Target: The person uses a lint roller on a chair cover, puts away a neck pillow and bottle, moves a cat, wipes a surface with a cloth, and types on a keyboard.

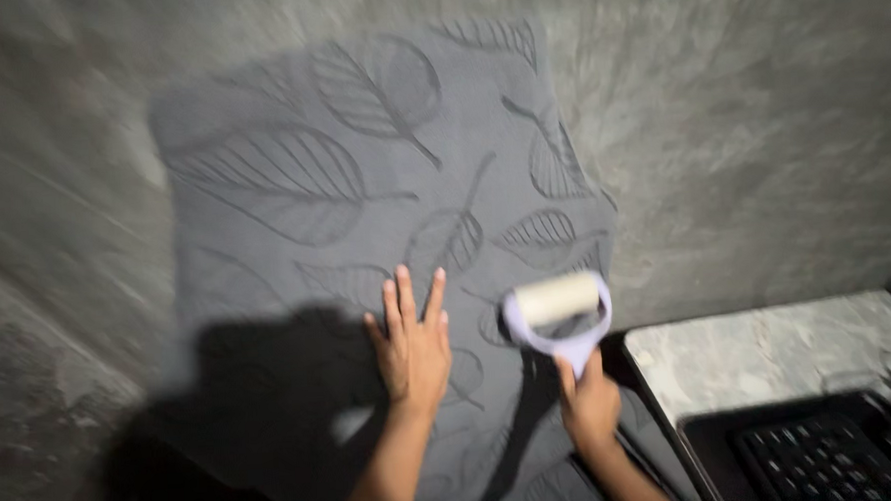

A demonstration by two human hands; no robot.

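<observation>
Head view: looking down at a grey mat spread on a concrete floor; picture is motion-blurred.
Near right corner: dark keyboard [820, 460] on a black tray-like edge, beside a pale marbled slab [770, 352].
Near left: a dark shadow falls across the lower mat and floor.
Right hand [591, 406]: forearm enters from the bottom edge; fingers closed around the lilac handle of a lint roller [558, 311], thumb up along the stem.
Lint roller: cream-coloured roll set crosswise in a lilac fork frame, lying on the mat just right of the left hand, near the mat's right edge.
Left hand [415, 347]: palm pressed flat on the mat, fingers extended and spread in a narrow fan, pointing away from the person; holds nothing.
Mat [295, 237]: dark grey, embossed with large veined leaf outlines; lies flat, extends from the hands to the far part of the frame.
Floor [751, 137]: rough grey concrete, mottled, surrounds the mat on the left, far and right sides.
</observation>
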